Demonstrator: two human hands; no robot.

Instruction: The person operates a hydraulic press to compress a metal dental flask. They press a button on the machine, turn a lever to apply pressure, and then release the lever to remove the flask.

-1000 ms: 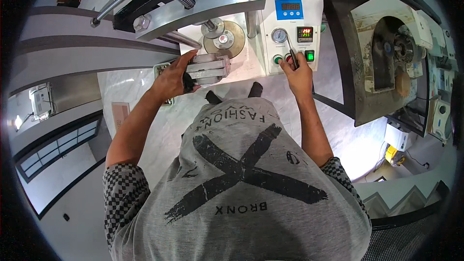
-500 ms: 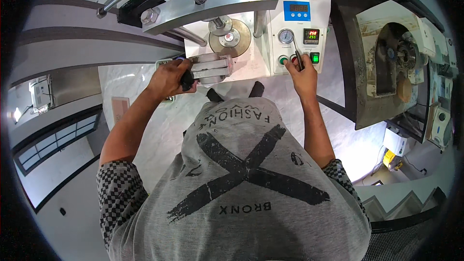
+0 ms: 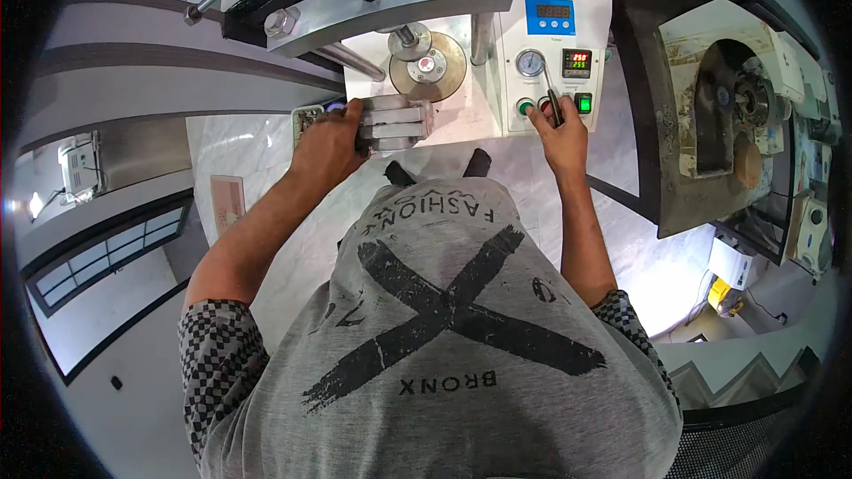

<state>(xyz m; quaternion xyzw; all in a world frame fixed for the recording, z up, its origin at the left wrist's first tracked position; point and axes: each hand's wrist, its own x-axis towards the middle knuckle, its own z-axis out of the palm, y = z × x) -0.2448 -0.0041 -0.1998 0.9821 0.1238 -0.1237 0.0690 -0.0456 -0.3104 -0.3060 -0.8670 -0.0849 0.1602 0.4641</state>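
Observation:
My left hand is closed around the left end of a stacked block with pale grey layers. Its fingers cover the block's dark end. The block is at the front left of a benchtop press, close to the press's round metal plate. My right hand grips a slim tool with a metal shaft and a dark handle. That tool points up toward the round gauge. My right fingertips are at the green push button on the white control box, whether pressing it I cannot tell.
A thick metal crossbar with large bolts and a threaded spindle spans the press. On the control box are a blue-framed display, a lit temperature readout and a green rocker switch. Rightward stands a dusty machine with a dark opening.
My left hand has shifted right over the block's dark end, covering more of it. My right hand stays at the buttons with the tool. The whole view has moved slightly.

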